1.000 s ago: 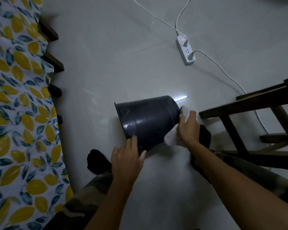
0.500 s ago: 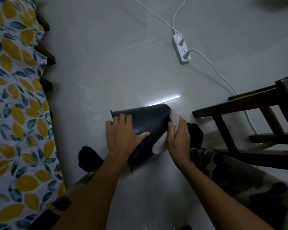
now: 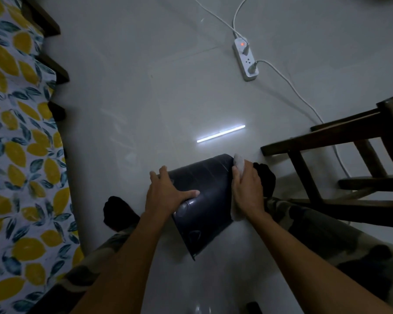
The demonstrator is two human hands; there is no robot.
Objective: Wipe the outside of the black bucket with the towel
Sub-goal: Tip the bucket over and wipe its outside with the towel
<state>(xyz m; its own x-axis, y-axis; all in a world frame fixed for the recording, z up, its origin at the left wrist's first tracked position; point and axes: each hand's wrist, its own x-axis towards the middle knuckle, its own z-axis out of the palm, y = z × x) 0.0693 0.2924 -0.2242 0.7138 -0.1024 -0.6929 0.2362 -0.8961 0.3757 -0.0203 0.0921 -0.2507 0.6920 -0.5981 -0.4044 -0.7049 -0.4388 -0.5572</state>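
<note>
two hands are on the black bucket (image 3: 204,200), which lies tipped on its side on the pale floor (image 3: 145,98) between your legs, its narrow base end pointing away from you and its wider mouth end toward you. your right hand (image 3: 247,193) presses flat against the bucket's right flank with the white towel (image 3: 239,164) pinned under the palm; the fingers are laid out along the cloth rather than curled, and a tuft of towel shows past the fingertips at the bucket's far corner, with another bit peeking out below the wrist. your left hand (image 3: 166,196) is spread open over the bucket's upper left side, fingers hooked over the far left edge and thumb stretched across the dark wall toward the middle, steadying it without closing around anything.

just left of the bucket, a foot in a black sock (image 3: 118,211) rests on the floor; another black sock (image 3: 266,177) sits right behind your right hand. camouflage trousers (image 3: 327,234) run off to the bucket's near right. beyond the bucket a bright strip of light (image 3: 220,133) reflects on the floor. a dark wooden chair frame (image 3: 338,141) stands to the bucket's right, a white power strip (image 3: 245,60) with cords lies well beyond it, and lemon-print fabric (image 3: 21,155) hangs well to its left.
</note>
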